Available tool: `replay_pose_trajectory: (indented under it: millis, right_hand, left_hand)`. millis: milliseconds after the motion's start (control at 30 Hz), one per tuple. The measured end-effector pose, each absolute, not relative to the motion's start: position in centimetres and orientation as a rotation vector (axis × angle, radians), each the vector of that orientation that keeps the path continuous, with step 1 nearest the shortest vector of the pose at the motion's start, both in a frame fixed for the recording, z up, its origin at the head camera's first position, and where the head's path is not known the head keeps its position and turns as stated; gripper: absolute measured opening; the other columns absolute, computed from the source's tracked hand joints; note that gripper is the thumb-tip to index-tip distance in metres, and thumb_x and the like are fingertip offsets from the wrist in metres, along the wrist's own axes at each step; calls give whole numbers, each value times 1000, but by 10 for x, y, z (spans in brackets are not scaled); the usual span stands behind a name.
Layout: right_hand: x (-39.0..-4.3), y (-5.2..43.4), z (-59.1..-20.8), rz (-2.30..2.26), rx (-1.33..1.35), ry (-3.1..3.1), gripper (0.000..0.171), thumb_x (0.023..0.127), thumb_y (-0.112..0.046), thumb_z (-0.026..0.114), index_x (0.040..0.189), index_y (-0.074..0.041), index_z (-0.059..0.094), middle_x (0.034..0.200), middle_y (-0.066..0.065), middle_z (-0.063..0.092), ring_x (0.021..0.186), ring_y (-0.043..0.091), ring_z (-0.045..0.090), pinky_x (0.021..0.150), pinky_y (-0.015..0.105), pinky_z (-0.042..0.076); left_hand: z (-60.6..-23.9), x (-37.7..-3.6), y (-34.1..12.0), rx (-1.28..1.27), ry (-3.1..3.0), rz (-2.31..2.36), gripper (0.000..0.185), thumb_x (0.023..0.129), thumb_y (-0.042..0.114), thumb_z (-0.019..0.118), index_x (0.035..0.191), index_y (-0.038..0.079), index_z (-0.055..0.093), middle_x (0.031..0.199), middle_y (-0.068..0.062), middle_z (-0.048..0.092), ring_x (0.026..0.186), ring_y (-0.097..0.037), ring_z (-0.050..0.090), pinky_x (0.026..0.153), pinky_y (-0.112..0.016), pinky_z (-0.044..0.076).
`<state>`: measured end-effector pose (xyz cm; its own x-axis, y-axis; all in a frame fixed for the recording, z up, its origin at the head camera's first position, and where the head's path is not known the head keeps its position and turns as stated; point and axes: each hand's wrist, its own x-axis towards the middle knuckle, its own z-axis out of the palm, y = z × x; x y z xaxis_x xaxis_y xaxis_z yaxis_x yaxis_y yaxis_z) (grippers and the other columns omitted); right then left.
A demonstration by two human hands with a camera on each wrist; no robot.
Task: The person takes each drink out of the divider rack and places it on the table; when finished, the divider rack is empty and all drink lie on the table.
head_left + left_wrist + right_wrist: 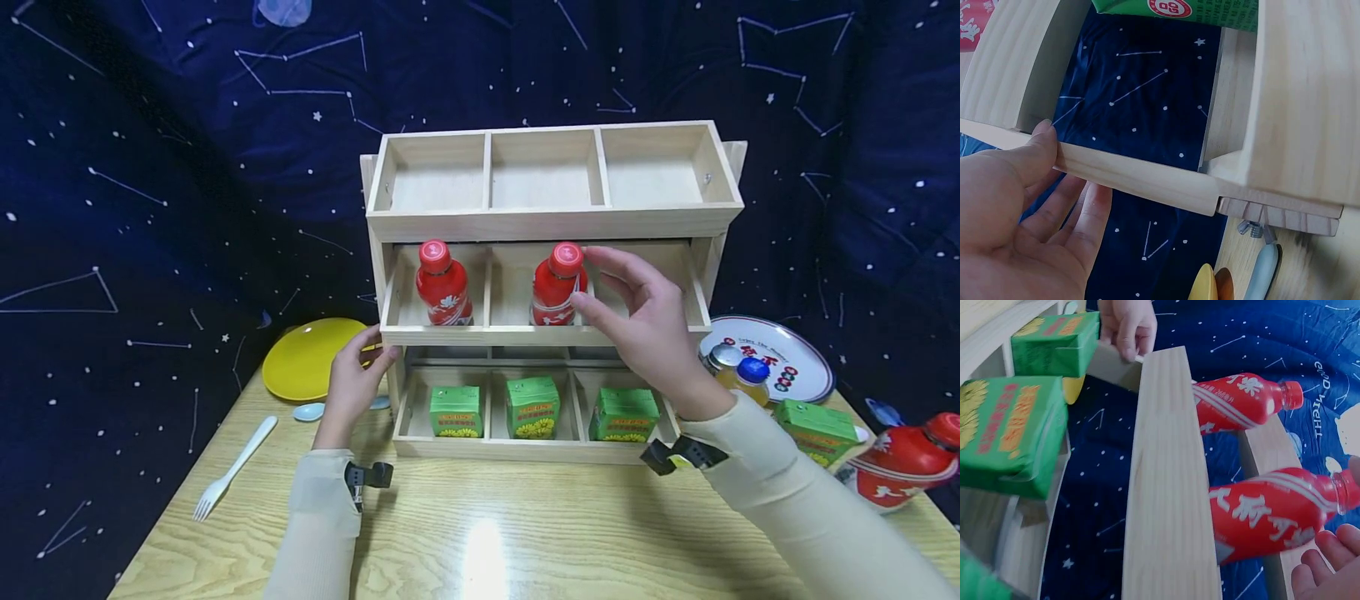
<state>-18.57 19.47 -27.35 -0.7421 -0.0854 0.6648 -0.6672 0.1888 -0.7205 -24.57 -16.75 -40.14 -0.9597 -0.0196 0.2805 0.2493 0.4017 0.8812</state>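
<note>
While the head view looks down on a pale wooden table (480, 533), a three-tier wooden rack (551, 221) stands at centre frame. In its middle tier, a red bottle (555, 287) stands upright in the centre compartment; the right hand (648, 333) curves around it, fingertips beside the cap and thumb at the body, though actual contact cannot be told. Another red bottle (444, 285) stands in the left compartment. The left hand (356, 383), lower left of the rack, grips the middle tier's front corner. Three green cartons (532, 408) sit in the bottom tier.

From the left wrist view, the thumb (1044, 140) presses on the tier's front edge, fingers relaxed beneath.

From the right wrist view, the bottle (1272, 515) lies at lower right, with fingertips (1335, 540) loosely spread just beside it.
</note>
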Motion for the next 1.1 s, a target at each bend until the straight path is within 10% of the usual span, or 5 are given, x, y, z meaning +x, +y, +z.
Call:
replay_pose_trajectory:
  millis: [1100]
  right_hand:
    - [-165,192,-247,1569,818,-1756,38,86,2,72,122,9,62,115,19,66,107,28,62,98,28,49]
  left_hand:
    - [-401,-245,-168,-211,-2411,-1596,50,96,26,67,141,12,53,133,-14,57,117,-34,59,102,-47,47]
